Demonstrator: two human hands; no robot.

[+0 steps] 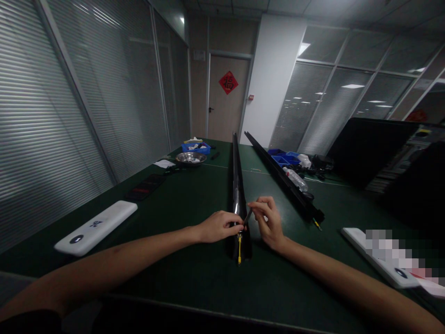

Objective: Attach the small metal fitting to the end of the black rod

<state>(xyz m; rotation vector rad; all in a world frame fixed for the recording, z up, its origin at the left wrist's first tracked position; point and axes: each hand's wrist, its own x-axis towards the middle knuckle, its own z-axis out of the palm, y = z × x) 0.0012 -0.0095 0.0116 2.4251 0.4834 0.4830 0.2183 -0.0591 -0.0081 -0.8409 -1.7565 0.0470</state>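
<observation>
A long black channel-shaped rail [238,181] runs away from me along the green table, its near end close to my hands. My left hand [220,226] lies across that end, thumb and index finger pinched together over it; what is between the fingertips is hidden. My right hand [269,222] is just right of the rail, pinching a thin dark strip [248,216] that slants down toward the left fingertips. A short yellow wire [239,250] sticks out toward me from the rail's end, below the left fingers.
A second black rail [278,171] lies to the right with a plastic bottle [295,179] and blue bins [285,158] beside it. White flat devices [100,227] sit at both sides. Farther left are a dark phone-like slab [145,186], a metal bowl [191,159] and a blue tray [205,150].
</observation>
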